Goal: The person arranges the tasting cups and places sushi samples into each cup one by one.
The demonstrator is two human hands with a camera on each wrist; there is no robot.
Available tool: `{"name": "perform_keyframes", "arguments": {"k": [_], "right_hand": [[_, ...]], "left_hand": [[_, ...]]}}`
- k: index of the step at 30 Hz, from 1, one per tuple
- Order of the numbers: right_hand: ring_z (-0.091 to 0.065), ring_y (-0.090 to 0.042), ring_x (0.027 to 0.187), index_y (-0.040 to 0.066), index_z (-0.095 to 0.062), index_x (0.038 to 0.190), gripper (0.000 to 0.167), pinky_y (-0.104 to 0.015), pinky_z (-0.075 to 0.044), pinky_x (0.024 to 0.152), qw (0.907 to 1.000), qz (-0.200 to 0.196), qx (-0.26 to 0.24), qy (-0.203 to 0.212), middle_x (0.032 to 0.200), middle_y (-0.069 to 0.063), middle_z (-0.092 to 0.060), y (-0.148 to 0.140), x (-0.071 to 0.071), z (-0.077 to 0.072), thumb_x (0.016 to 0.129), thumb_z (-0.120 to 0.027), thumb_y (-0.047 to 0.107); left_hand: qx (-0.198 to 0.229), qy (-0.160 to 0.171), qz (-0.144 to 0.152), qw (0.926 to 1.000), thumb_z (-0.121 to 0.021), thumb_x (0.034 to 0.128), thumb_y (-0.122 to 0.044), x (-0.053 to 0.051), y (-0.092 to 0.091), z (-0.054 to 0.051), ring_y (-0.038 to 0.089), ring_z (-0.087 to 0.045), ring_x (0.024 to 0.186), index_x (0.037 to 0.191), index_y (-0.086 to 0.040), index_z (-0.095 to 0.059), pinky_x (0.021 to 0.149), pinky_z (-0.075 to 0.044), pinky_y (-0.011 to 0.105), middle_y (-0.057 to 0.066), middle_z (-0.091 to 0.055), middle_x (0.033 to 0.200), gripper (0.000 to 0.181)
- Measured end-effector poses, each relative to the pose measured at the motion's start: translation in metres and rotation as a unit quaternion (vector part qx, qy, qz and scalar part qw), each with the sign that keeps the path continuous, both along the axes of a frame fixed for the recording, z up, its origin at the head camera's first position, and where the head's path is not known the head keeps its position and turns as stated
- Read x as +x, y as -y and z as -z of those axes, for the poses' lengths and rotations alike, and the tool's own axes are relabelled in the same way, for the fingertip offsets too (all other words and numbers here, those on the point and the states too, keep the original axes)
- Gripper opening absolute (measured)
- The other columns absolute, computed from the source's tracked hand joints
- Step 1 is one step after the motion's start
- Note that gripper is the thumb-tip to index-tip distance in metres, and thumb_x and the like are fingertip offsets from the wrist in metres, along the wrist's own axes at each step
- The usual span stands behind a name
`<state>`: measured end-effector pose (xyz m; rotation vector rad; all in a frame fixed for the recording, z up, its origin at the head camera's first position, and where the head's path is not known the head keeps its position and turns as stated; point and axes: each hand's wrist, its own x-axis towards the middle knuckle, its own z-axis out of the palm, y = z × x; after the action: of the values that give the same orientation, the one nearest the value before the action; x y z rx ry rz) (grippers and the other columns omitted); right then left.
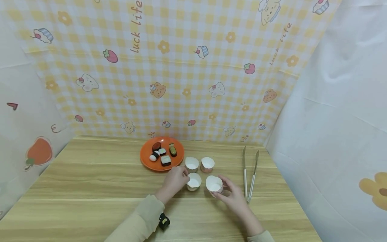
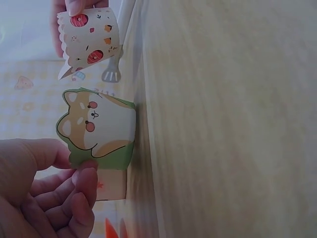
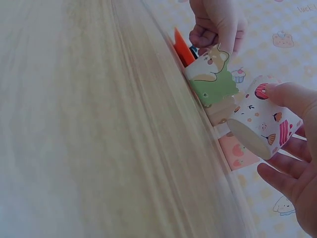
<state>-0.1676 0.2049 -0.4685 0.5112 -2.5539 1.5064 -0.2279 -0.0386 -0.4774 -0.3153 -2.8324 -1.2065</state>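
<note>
Gripping the donut-print cup [image 1: 214, 184] by its sides, likely to leave its mouth unobstructed, the right hand [image 1: 233, 197] holds it clear of the worktop [image 1: 90, 178], while the left hand's [image 1: 175, 180] narrow grip pinches the nearby dog-print cup's [image 1: 194, 182] rim, seemingly to steady it upright.

A tabletop [image 1: 99, 178] with pale wood grain carries an orange oval plate [image 1: 145, 155] near its far edge, left of centre. Just right of the plate stand three upright paper baking cups: a beige cup [image 1: 191, 164] and a pink strawberry-print cup [image 1: 207, 164] side by side, a green shiba-dog cup [image 2: 111, 124] before the beige one. Further right, metal tongs [image 1: 245, 183] lie spread in a narrow V.
</note>
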Motion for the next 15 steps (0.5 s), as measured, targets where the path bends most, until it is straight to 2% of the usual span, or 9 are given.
{"name": "perform_keyframes", "arguments": {"k": [15], "right_hand": [[-0.062, -0.036, 0.096, -0.004, -0.053, 0.130, 0.063, -0.057, -0.046, 0.090, 1.0000, 0.004, -0.005, 0.002, 0.111, -0.017, -0.065, 0.0003, 0.0003, -0.0003, 0.073, -0.080, -0.003]], "left_hand": [[0.018, 0.012, 0.001, 0.9998, -0.068, 0.0785, -0.005, -0.0004, -0.0016, 0.0067, 0.011, -0.050, 0.058, 0.077, -0.007, -0.063, 0.051, -0.044, 0.026, -0.003, -0.056, 0.068, 0.006]]}}
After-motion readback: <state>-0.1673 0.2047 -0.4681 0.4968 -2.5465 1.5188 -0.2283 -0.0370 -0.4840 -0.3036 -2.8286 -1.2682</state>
